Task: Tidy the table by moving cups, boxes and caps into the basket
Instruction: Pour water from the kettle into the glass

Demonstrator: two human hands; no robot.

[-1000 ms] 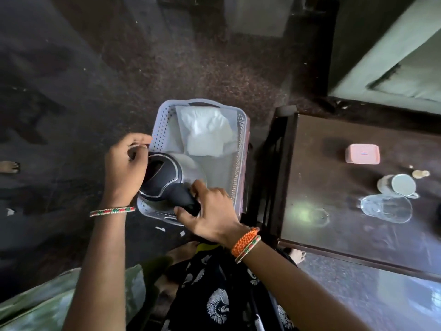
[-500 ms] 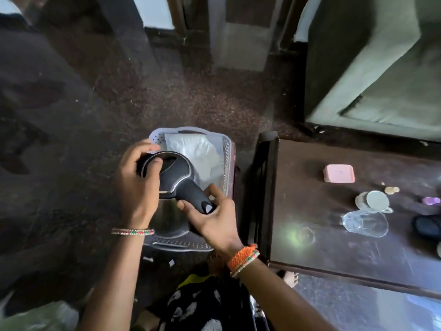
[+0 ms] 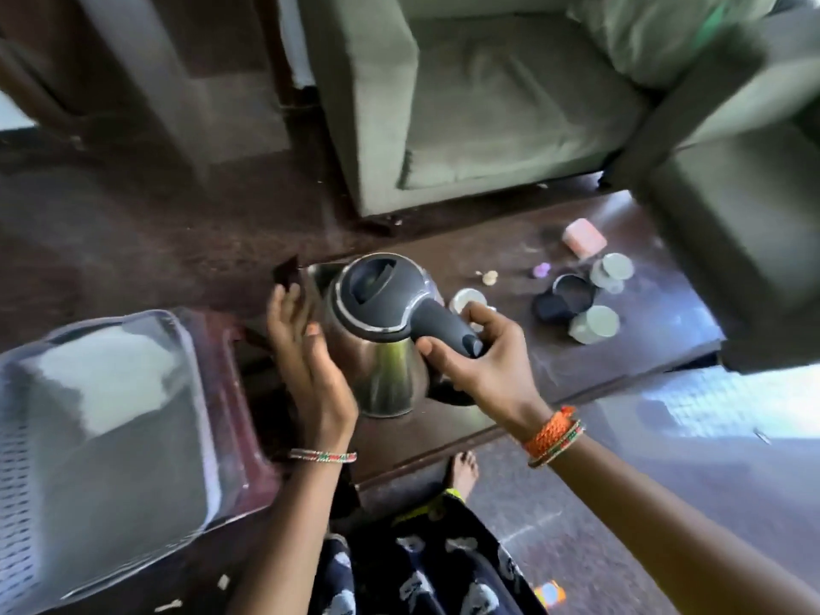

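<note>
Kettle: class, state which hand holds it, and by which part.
The right hand grips the kettle by its dark handle. The left hand is open beside the steel body, gripping nothing.

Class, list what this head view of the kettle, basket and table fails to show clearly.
- Basket: motion blur smears it and the left edge cuts it off, so its contents are unreadable.
- Cup: mostly hidden behind the right hand and the kettle handle.
- Small pieces on the table: too small to identify.
</note>
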